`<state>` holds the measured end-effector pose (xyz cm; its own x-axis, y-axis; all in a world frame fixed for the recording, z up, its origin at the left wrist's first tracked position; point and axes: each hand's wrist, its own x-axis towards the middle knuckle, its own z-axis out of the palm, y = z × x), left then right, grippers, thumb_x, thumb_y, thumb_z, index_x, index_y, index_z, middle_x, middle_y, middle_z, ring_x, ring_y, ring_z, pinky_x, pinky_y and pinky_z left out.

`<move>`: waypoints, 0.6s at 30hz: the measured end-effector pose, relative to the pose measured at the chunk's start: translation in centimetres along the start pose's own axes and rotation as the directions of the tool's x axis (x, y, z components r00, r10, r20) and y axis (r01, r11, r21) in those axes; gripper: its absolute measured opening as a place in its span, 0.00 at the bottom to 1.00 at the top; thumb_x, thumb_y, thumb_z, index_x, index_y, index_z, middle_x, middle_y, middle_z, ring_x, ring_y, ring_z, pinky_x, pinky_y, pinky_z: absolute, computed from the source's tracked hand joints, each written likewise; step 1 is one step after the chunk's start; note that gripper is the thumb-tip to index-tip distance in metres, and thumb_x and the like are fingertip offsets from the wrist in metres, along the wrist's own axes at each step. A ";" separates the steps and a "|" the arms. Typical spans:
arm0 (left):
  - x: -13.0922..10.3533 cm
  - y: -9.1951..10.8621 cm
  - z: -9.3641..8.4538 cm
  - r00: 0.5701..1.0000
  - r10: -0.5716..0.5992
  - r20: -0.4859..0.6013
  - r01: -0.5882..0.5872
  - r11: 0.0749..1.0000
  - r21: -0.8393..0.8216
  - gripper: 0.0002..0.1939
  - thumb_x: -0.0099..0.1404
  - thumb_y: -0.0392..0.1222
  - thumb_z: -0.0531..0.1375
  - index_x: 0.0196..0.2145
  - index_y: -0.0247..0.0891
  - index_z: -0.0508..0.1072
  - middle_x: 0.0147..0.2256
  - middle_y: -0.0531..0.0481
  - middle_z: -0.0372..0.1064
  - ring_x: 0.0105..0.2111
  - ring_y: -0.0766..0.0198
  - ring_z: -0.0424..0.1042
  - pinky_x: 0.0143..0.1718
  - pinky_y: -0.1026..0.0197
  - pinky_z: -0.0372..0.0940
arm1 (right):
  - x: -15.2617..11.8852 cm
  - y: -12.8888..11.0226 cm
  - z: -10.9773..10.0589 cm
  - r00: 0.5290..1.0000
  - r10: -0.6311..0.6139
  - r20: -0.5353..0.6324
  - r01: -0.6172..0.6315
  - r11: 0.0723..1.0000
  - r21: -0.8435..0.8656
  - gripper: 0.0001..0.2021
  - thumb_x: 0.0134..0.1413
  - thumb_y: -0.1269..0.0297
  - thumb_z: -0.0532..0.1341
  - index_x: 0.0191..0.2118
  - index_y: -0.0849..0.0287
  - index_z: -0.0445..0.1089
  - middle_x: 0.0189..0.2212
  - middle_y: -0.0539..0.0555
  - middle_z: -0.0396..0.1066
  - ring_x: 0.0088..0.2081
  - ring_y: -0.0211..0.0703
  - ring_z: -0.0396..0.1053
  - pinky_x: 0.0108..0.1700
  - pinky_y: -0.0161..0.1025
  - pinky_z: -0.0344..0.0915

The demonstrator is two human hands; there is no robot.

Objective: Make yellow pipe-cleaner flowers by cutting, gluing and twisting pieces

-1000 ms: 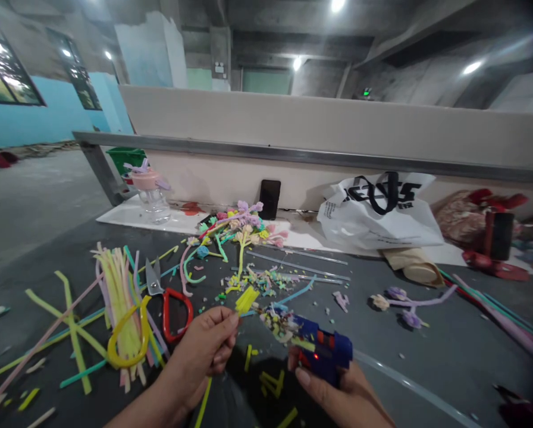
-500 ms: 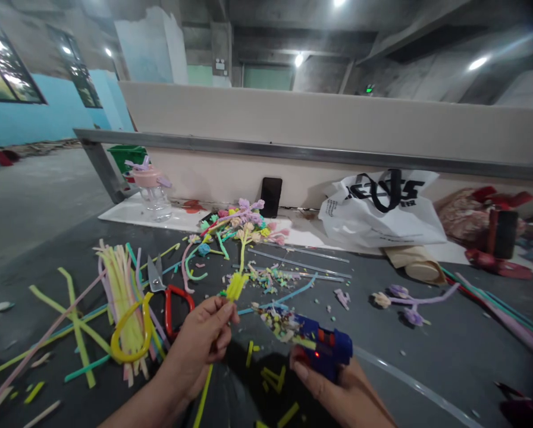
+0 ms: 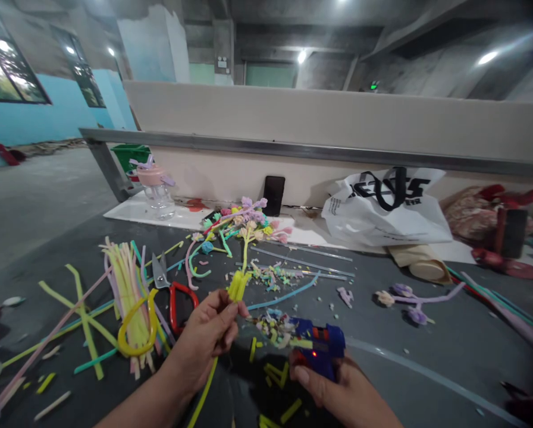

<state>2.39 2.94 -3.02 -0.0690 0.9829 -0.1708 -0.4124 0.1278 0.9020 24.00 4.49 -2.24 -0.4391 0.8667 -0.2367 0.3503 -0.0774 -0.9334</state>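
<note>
My left hand [image 3: 215,333] pinches a yellow fuzzy-stem flower [image 3: 238,286], whose long yellow stem [image 3: 204,392] hangs down below the fingers. In my right hand [image 3: 333,386] is a blue glue gun [image 3: 322,342] with a small red light lit. Colourful scraps cling to its front, and its nozzle points left, close to my left fingertips. Short yellow pieces [image 3: 276,374] lie on the dark table beneath the gun. Left of my left hand are scissors [image 3: 160,273] with one red and one yellow handle loop, the yellow one over a bundle of pastel stems [image 3: 126,279].
Finished fuzzy flowers [image 3: 248,217] are piled at the back centre, before an upright phone [image 3: 274,195]. A clear bottle [image 3: 159,199] stands back left. Clear glue sticks [image 3: 302,260], scraps [image 3: 273,274], a purple flower sprig [image 3: 416,300] and a white bag [image 3: 382,217] lie farther right.
The glue gun has shifted slightly left and down, its nozzle now nearer my left fingers. My left hand still holds the yellow flower, which sits more upright. The whole view has shifted slightly.
</note>
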 end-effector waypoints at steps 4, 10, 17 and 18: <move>0.3 -0.3 -0.2 1.000 -0.025 -0.017 0.026 0.998 0.058 0.11 0.57 0.44 0.58 0.27 0.36 0.60 0.24 0.57 0.61 0.14 0.80 0.49 0.13 0.72 0.36 | -0.1 0.5 0.0 0.997 0.009 -0.072 -0.005 0.998 0.058 0.19 0.41 0.46 0.61 0.27 0.61 0.70 0.19 0.50 0.63 0.21 0.35 0.57 0.24 0.32 0.57; 0.2 -0.4 0.2 0.999 -0.019 -0.034 0.021 0.999 0.032 0.10 0.59 0.46 0.56 0.32 0.36 0.64 0.17 0.60 0.56 0.13 0.79 0.48 0.13 0.73 0.36 | 0.4 1.6 -0.2 0.998 0.054 -0.033 -0.051 0.996 0.080 0.23 0.38 0.44 0.61 0.29 0.63 0.69 0.22 0.52 0.64 0.23 0.35 0.58 0.22 0.31 0.56; -0.2 -0.3 0.3 0.999 -0.036 0.009 0.037 0.994 -0.099 0.10 0.58 0.44 0.58 0.28 0.38 0.59 0.23 0.58 0.62 0.12 0.80 0.52 0.12 0.72 0.36 | 0.4 1.1 0.0 0.992 0.092 -0.088 -0.084 0.993 0.089 0.23 0.36 0.44 0.62 0.28 0.63 0.69 0.21 0.51 0.62 0.21 0.34 0.57 0.22 0.31 0.57; -0.1 -0.3 0.3 1.000 -0.028 0.005 0.029 0.995 -0.095 0.10 0.59 0.44 0.57 0.28 0.38 0.59 0.21 0.58 0.61 0.12 0.80 0.50 0.12 0.72 0.36 | 0.4 0.9 0.0 0.990 0.099 -0.101 -0.090 0.992 0.092 0.24 0.35 0.43 0.62 0.28 0.63 0.69 0.21 0.52 0.63 0.21 0.35 0.57 0.22 0.32 0.57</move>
<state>2.74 2.82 -3.15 -0.0531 0.9794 -0.1946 -0.4988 0.1428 0.8549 24.16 4.81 -3.18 -0.3163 0.9001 -0.2996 0.3108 -0.2000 -0.9292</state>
